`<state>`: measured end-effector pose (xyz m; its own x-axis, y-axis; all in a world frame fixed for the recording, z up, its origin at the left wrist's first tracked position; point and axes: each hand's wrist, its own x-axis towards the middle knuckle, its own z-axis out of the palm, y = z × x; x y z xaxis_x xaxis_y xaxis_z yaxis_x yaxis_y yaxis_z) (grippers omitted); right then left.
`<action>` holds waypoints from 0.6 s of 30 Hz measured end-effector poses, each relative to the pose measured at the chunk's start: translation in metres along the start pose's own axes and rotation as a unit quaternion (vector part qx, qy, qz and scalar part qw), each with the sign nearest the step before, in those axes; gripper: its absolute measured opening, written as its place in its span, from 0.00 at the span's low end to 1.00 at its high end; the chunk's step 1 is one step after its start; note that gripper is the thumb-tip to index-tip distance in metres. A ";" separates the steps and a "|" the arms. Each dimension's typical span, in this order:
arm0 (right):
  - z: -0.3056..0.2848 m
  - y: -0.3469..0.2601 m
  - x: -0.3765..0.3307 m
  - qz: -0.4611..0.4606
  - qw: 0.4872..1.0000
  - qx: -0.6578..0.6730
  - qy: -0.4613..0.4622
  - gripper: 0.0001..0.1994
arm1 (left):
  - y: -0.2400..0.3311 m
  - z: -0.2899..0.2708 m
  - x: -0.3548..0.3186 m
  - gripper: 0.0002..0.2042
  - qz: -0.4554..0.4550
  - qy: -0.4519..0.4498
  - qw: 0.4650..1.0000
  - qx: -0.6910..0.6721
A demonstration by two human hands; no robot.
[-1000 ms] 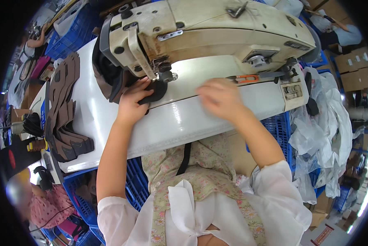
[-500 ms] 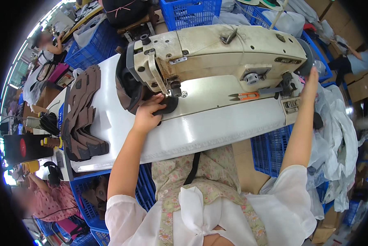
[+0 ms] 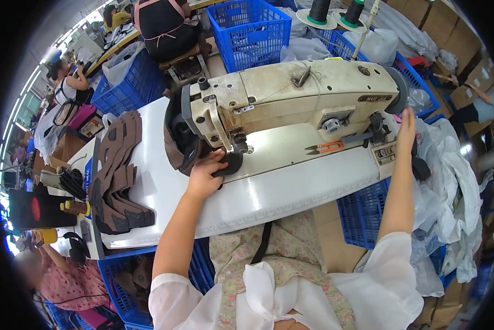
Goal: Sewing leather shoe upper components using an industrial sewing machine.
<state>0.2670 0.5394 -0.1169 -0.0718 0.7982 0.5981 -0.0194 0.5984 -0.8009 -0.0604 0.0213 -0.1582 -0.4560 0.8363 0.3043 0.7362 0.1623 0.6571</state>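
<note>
A cream industrial sewing machine point(image 3: 296, 91) stands on a white table point(image 3: 164, 192). My left hand point(image 3: 205, 175) lies flat on a dark brown leather piece point(image 3: 183, 148) under the needle area, fingers pressing it down. My right hand point(image 3: 406, 126) reaches to the machine's right end, touching the grey handwheel point(image 3: 399, 88) with extended fingers. Orange-handled thread snips point(image 3: 326, 147) lie on the machine bed between both hands.
A stack of brown cut pieces point(image 3: 117, 176) lies on the table's left part. Blue plastic crates point(image 3: 249, 30) stand behind and beneath the table. White plastic bags point(image 3: 450, 187) pile up at the right. Thread cones point(image 3: 319, 11) stand behind the machine. Other people work at the upper left.
My right hand left the table in front of the machine bed and moved right and up to the handwheel. The left hand stayed on the brown piece. The camera view pulled back.
</note>
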 end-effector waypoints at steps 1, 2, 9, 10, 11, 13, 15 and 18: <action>0.016 -0.027 0.006 0.006 1.000 0.005 -0.004 0.22 | -0.003 -0.005 -0.008 0.20 -0.006 -0.001 1.000 0.006; 0.031 -0.062 0.018 0.031 0.999 -0.032 -0.025 0.22 | -0.005 -0.009 -0.015 0.20 -0.010 0.011 1.000 0.016; 0.004 -0.023 0.008 0.018 0.987 -0.161 -0.022 0.25 | 0.006 -0.003 -0.003 0.20 -0.008 0.006 1.000 0.013; 0.003 -0.019 -0.003 -0.013 0.984 -0.176 -0.015 0.25 | 0.006 -0.004 -0.004 0.20 -0.011 0.005 1.000 0.010; 0.002 -0.017 -0.003 -0.012 0.984 -0.179 -0.018 0.25 | 0.006 -0.005 -0.003 0.21 -0.007 0.001 1.000 0.020; 0.003 -0.016 0.001 0.006 0.980 -0.197 -0.009 0.25 | 0.004 -0.003 -0.001 0.21 -0.005 -0.010 1.000 0.026; 0.016 -0.039 0.011 -0.008 0.974 -0.225 -0.009 0.24 | -0.002 -0.005 -0.007 0.21 -0.003 0.002 0.999 0.036; 0.022 -0.064 0.014 0.012 0.970 -0.241 -0.019 0.23 | -0.007 -0.003 -0.008 0.20 0.020 0.024 0.999 0.034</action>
<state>0.2452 0.5112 -0.0578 -0.1036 0.8149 0.5703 0.4499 0.5497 -0.7039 -0.0630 0.0118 -0.1629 -0.4482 0.8171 0.3626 0.7857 0.1666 0.5958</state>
